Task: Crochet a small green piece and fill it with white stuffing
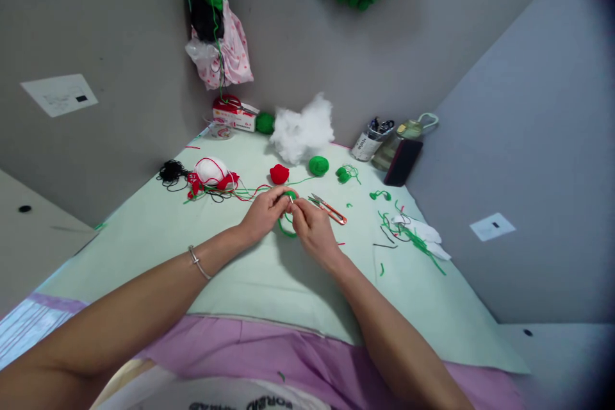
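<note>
Both my hands meet over the middle of the pale green mat (269,282). My left hand (262,213) pinches a small green crocheted piece (289,195), fingers closed on it. My right hand (312,227) is closed too, holding a thin metal needle or hook at that piece; a loop of green yarn (284,229) hangs between the hands. Orange-handled snips (329,209) lie just right of my right hand.
On the mat lie a red crocheted ball (279,173), green balls (318,165), white stuffing (302,128), a white-and-red piece (211,174) with black yarn, yarn scraps (413,237), a cup of tools (368,141), a dark phone (402,162). Grey walls enclose the corner.
</note>
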The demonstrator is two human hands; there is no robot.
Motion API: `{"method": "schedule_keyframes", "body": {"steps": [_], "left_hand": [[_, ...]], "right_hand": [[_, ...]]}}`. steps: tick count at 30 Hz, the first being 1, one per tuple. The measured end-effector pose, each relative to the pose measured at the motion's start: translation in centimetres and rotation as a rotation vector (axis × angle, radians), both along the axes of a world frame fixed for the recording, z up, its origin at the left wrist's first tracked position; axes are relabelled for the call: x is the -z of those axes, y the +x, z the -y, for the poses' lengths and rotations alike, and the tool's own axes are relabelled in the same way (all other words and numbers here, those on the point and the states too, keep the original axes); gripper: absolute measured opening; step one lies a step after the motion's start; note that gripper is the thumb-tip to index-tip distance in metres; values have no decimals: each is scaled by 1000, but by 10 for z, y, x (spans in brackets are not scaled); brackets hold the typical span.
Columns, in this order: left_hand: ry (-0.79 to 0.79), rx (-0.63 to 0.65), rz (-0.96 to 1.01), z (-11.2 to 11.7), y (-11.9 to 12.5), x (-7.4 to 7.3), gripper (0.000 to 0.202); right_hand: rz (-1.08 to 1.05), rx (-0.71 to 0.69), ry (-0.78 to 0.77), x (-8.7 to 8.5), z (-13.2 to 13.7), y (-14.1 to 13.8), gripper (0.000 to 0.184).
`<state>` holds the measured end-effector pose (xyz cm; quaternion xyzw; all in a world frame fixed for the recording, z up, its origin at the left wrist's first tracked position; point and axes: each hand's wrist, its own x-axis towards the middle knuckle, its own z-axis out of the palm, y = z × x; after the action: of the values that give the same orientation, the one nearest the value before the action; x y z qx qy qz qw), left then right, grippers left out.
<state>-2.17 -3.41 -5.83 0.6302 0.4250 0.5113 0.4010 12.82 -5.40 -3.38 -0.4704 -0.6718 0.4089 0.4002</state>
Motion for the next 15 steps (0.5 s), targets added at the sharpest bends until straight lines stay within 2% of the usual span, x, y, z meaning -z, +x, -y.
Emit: {"method": "schedule_keyframes", "body": {"steps": [4, 8, 12, 15], "left_hand": [[-12, 21, 19, 1, -1, -4, 23], [-3, 47, 19, 3, -1, -2, 25], [70, -15, 21, 3, -3, -2, 22], [114, -82, 45, -1, -8, -3, 18]], "right_hand": [[53, -15, 28, 1, 3, 0, 14], [11, -100, -29, -1, 3, 5, 14], [-83, -293, -201, -5, -1, 12, 29], [-105, -524, -371, -7, 0, 12, 36]]}}
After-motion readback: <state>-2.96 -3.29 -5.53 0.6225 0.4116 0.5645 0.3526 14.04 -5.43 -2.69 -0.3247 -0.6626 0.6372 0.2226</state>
